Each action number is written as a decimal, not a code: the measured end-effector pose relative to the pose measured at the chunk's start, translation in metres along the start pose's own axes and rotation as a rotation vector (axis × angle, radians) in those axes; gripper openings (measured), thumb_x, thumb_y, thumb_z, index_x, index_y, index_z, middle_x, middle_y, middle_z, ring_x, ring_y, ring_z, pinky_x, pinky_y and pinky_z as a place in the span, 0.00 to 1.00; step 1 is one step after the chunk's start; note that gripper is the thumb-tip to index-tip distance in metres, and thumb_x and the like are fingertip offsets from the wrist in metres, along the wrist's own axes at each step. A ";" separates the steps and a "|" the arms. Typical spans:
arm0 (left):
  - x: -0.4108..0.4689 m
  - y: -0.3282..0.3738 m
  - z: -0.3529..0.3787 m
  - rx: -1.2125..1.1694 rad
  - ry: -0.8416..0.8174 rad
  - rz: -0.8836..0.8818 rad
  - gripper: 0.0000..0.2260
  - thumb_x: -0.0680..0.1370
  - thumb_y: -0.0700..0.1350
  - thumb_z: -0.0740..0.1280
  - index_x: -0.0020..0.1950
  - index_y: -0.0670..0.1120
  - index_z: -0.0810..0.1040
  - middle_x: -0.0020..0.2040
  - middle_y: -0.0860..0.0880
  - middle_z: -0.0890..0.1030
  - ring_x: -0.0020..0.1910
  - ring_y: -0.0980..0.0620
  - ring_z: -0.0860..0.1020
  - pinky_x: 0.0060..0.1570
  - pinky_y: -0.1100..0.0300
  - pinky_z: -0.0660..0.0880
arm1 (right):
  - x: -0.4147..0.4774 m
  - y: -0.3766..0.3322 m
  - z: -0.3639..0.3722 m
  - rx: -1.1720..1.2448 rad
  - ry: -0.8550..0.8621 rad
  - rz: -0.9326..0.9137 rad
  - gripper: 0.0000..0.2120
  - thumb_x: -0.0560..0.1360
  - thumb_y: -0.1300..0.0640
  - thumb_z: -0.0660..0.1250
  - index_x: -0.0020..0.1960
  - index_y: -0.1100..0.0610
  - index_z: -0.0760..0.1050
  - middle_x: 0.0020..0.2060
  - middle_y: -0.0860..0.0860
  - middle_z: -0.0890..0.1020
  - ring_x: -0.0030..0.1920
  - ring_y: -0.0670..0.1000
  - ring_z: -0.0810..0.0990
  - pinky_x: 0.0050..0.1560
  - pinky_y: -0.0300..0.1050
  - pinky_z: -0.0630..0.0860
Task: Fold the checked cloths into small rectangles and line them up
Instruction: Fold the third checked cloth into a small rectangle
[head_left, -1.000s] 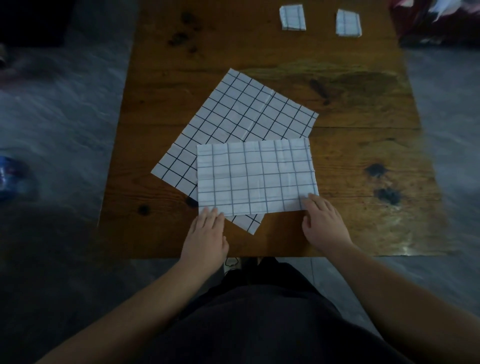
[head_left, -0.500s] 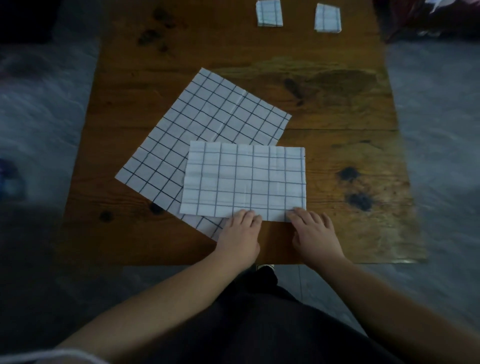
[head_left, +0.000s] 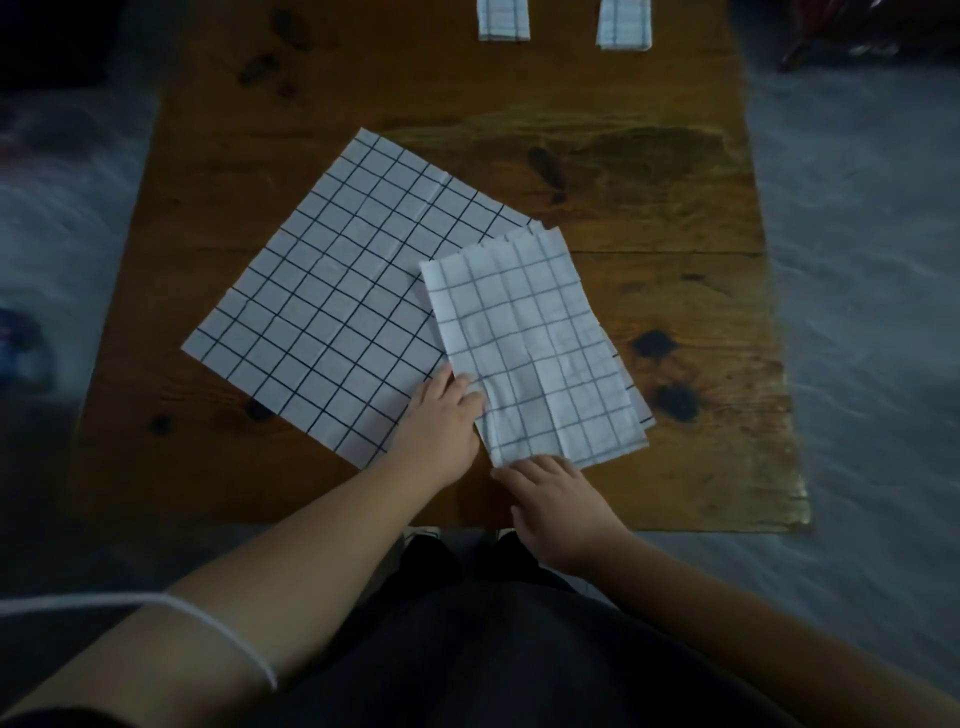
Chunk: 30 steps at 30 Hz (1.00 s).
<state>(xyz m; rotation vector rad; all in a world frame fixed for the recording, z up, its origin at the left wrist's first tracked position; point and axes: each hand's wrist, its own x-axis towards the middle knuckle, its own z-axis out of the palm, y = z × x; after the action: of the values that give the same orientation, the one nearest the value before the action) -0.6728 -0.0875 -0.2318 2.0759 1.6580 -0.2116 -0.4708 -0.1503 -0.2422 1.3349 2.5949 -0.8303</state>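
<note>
L hand (head_left: 439, 421) at folded cloth (head_left: 535, 353), grip unclear; R hand (head_left: 558, 499) flat, touching its edge.

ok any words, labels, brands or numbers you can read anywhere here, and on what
None can be read. The half-folded cloth, the flat cloth and the small folded cloths carry only grid lines; the wooden table shows only knots and stains.

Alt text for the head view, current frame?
A person's left hand and right hand meet the near end of a half-folded checked cloth on a wooden table. It lies partly over a larger unfolded checked cloth spread flat. Two small folded cloths sit side by side at the table's far edge.
</note>
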 end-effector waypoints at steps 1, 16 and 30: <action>-0.001 -0.001 0.002 -0.004 0.011 -0.013 0.22 0.82 0.44 0.58 0.77 0.52 0.65 0.82 0.48 0.56 0.82 0.45 0.45 0.79 0.45 0.48 | 0.000 0.001 0.000 -0.009 0.001 -0.026 0.25 0.79 0.50 0.59 0.76 0.49 0.67 0.69 0.46 0.75 0.70 0.50 0.70 0.75 0.49 0.61; -0.054 0.053 0.057 -0.068 0.009 0.016 0.29 0.85 0.51 0.55 0.83 0.46 0.49 0.84 0.48 0.49 0.82 0.51 0.45 0.79 0.54 0.40 | -0.007 0.099 -0.061 0.274 0.181 0.568 0.24 0.81 0.60 0.64 0.76 0.56 0.65 0.73 0.54 0.69 0.74 0.57 0.64 0.73 0.54 0.66; -0.048 0.022 0.050 -0.087 0.097 0.013 0.26 0.83 0.48 0.61 0.80 0.48 0.61 0.82 0.49 0.58 0.81 0.51 0.52 0.76 0.56 0.45 | 0.008 0.062 -0.055 0.999 0.284 1.017 0.23 0.78 0.63 0.66 0.72 0.58 0.67 0.45 0.46 0.76 0.41 0.45 0.75 0.34 0.41 0.71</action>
<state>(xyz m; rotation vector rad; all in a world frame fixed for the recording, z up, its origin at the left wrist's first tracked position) -0.6559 -0.1559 -0.2506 2.0608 1.6788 -0.0342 -0.4186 -0.0873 -0.2243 2.7232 1.0960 -1.7763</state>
